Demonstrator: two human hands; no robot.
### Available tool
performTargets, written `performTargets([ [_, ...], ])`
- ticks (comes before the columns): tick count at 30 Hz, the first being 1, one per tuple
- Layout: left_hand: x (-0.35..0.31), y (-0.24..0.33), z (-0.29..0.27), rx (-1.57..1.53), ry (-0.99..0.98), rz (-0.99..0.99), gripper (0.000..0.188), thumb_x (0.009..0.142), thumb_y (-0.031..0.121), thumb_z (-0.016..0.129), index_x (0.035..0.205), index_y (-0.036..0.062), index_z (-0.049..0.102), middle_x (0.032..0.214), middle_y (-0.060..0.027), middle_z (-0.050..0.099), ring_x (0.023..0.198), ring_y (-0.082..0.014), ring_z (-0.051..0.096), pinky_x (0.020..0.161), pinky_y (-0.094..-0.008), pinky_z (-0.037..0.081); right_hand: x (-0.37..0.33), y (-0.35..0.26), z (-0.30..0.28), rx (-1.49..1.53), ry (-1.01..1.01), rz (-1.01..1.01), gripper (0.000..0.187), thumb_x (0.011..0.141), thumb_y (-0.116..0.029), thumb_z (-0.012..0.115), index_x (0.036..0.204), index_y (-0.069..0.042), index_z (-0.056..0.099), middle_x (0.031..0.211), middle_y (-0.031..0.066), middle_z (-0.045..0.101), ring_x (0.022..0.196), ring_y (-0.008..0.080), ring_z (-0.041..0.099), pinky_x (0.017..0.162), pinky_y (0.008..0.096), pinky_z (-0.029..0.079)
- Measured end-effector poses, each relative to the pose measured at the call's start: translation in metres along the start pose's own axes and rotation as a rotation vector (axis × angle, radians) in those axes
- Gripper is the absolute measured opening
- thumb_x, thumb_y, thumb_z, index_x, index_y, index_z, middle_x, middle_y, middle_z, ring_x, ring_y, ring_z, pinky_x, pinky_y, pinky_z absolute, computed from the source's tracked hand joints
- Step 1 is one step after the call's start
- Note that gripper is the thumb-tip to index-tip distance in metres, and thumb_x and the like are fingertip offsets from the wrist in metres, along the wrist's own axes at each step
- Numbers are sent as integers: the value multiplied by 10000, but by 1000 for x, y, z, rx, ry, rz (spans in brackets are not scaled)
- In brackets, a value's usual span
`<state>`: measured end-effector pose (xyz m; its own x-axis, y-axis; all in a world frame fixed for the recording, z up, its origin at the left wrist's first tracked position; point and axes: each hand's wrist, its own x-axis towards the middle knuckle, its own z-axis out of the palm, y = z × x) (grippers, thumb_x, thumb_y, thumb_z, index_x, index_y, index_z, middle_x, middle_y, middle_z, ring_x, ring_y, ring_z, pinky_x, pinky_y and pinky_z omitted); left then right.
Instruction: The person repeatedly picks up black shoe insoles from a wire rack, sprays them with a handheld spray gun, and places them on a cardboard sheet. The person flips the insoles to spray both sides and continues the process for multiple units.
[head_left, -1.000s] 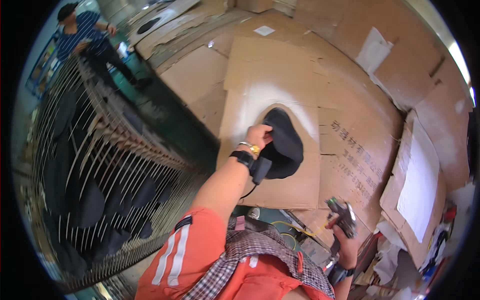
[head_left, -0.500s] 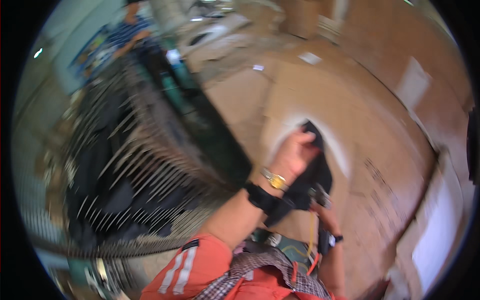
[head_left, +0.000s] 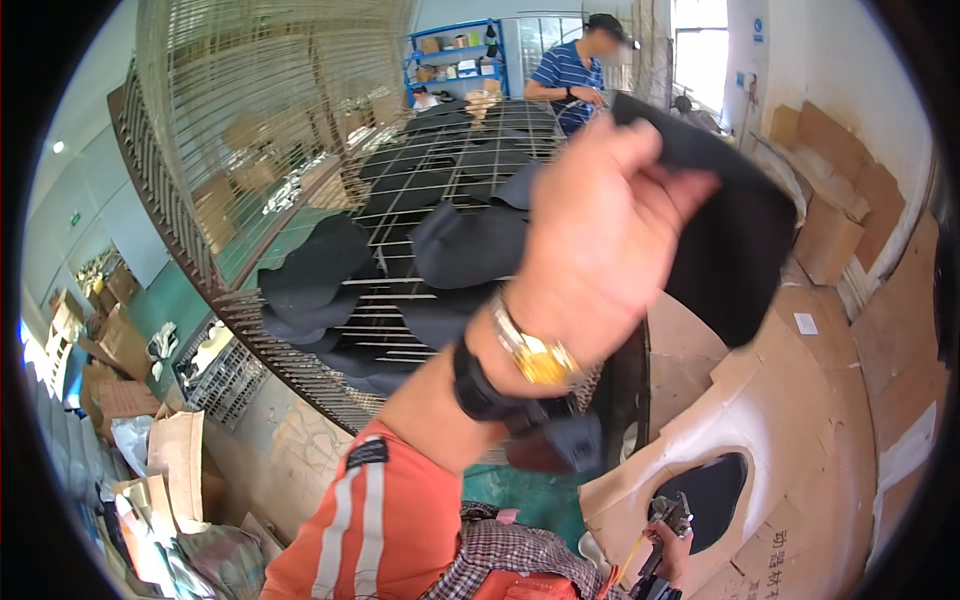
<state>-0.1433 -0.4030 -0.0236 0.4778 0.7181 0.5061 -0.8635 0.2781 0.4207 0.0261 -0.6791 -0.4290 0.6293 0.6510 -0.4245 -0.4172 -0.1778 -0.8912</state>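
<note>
Pinched between the thumb and fingers of my left hand (head_left: pixel 605 225) is a flat black sheet piece (head_left: pixel 735 240), raised in front of me and hanging to the right. A gold watch (head_left: pixel 540 360) and a black strap circle that wrist. Low on the right, my right hand (head_left: pixel 673 560) grips a small metal spray gun (head_left: pixel 672 515) with a yellow hose. Just beyond the gun, another dark piece (head_left: pixel 722 490) lies on cardboard (head_left: pixel 800 420) marked by a whitish ring. Several black pieces (head_left: pixel 465 245) rest on a wire rack (head_left: pixel 375 290) beyond my left arm.
A person (head_left: pixel 580 75) in a blue striped shirt stands behind the rack. Blue shelves (head_left: pixel 455 60) hold boxes at the back. Cardboard sheets (head_left: pixel 825 235) lean along the right wall. Boxes (head_left: pixel 180 465) and a crate (head_left: pixel 222 375) stand at the left.
My left hand has lifted the black piece off the cardboard, up toward the rack. The view has swung up and left. My right hand still holds the spray gun, now lower in view.
</note>
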Motion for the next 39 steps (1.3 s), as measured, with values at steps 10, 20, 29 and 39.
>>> performTargets([
  [10,148,245,-125,208,286,307,306,944,-23,369,1228,-136,364,1331,-275,422,1239,-417,418,1110,-550,317,-6,9,81,-41,-125,-4,219,776,9,626,994,6,602,774,57,638,639,162,641,606,253,497],
  [20,41,210,-168,904,632,617,486,825,223,635,1273,85,506,1128,-47,538,982,-185,479,871,-404,378,-22,-4,86,-138,-1,-145,310,785,-38,633,1093,-17,599,794,42,636,641,148,636,587,260,491],
  [29,-24,-17,-100,1455,-431,43,184,855,164,621,953,10,645,842,-121,673,764,-232,652,715,-307,510,-44,67,-143,-988,971,-606,671,755,-31,664,1365,24,389,1228,221,558,1108,335,561,929,408,459],
  [39,-89,-250,-127,1792,-986,-334,272,820,238,616,974,15,639,951,-186,663,942,-356,630,849,-442,491,-142,-113,51,-105,36,-704,482,850,30,595,1314,-52,498,1123,87,611,943,172,637,840,298,523],
])
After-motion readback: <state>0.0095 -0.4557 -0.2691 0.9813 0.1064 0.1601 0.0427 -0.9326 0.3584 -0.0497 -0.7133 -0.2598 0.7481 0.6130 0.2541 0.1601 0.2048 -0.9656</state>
